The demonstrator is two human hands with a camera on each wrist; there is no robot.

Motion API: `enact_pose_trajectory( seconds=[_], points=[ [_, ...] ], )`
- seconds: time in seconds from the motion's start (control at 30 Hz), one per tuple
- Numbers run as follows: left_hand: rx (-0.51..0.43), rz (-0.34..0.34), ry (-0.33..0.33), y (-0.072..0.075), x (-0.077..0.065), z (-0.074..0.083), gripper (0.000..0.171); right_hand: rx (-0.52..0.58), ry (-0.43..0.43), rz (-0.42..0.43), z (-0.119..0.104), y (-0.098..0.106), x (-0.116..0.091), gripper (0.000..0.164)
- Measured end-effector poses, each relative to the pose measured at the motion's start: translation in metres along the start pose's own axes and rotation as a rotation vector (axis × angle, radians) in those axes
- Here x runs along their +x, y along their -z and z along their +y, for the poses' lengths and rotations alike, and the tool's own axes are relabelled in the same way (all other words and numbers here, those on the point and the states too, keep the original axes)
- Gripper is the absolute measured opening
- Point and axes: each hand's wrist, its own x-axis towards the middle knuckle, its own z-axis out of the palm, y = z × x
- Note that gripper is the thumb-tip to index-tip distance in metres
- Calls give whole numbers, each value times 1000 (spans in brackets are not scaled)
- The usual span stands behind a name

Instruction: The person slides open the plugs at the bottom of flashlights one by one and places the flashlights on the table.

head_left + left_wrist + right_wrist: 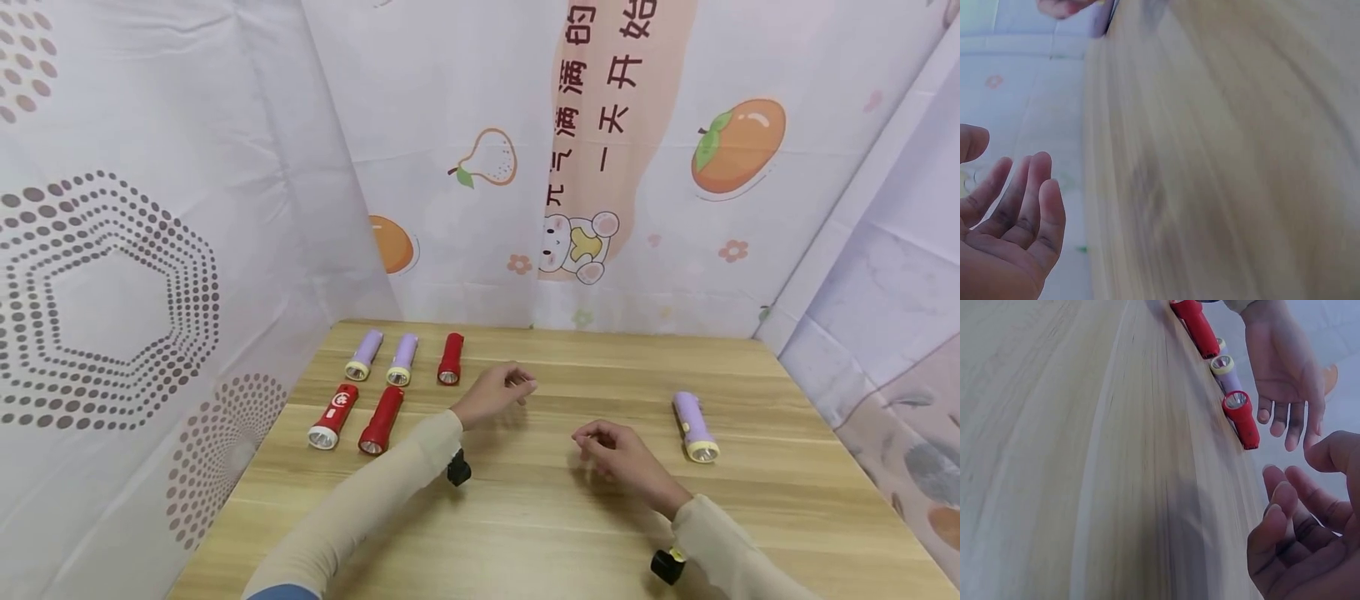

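Observation:
My left hand (497,394) hovers over the middle of the table, fingers loosely bent and holding nothing. The left wrist view shows its fingers (1052,209) apart. To its left lies a red flashlight (451,358), the nearest one to it. My right hand (618,454) is above the table too, fingers relaxed with nothing between them, as the right wrist view also shows. A purple flashlight (693,425) with a cream head lies to the right of that hand, its lens toward me.
On the table's left side lie two purple flashlights (403,358), another red flashlight (382,419) and a red one with a white head and emblem (333,415). Printed curtains (450,250) hang behind and beside the wooden table (525,533). A small black device sits at each wrist.

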Motion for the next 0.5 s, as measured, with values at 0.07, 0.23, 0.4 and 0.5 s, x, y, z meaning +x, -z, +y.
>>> enact_pose_trajectory(
  seconds=[0.07, 0.23, 0.4, 0.5],
  points=[
    [3, 16, 5, 6, 0, -3, 31, 5, 3, 4, -2, -4, 2, 31],
    [3, 36, 19, 20, -1, -6, 31, 10, -7, 8, -5, -16, 6, 30],
    [46, 73, 34, 34, -1, -4, 28, 6, -13, -7, -8, -27, 12, 30],
    [65, 102, 38, 42, -2, -4, 25, 4, -6, -12, -10, -32, 18, 32]
  ],
)
